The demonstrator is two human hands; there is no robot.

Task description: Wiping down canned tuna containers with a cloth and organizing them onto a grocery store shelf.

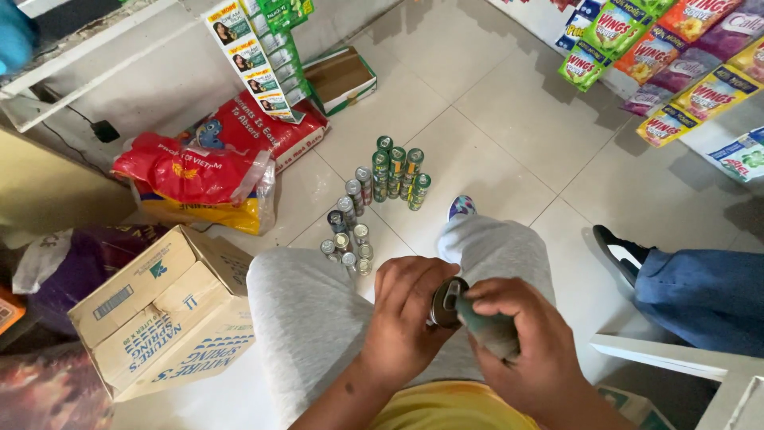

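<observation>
**Inspector A:** Position of the held item?

**Inspector B:** A small cylindrical metal can with a dark lid [448, 303] sits over the lap, between both hands. The right hand [521, 344] wraps its body, fingers closed round it; a grey-green cloth or wrapper appears bunched in the same grasp, though the view is too poor to confirm. The left hand [407, 312] curls closed against the lid end.

**Inspector A:** Long axis?

**Inspector B:** Roughly level, lid end pointing to the left hand, body running into the right palm. Both hands touch it; neither is nearer.

**Inspector A:** Surroundings?

**Inspector B:** Beyond the knees, rows of small green and silver cans [374, 199] stand upright on the white tiled floor [509, 103], well apart from the hands. A printed cardboard box [163, 310] lies to the left, a red plastic sack [199, 179] behind it. Another person's dark shoe [621, 251] rests at the right. Nothing stands between the hands and the can.
</observation>
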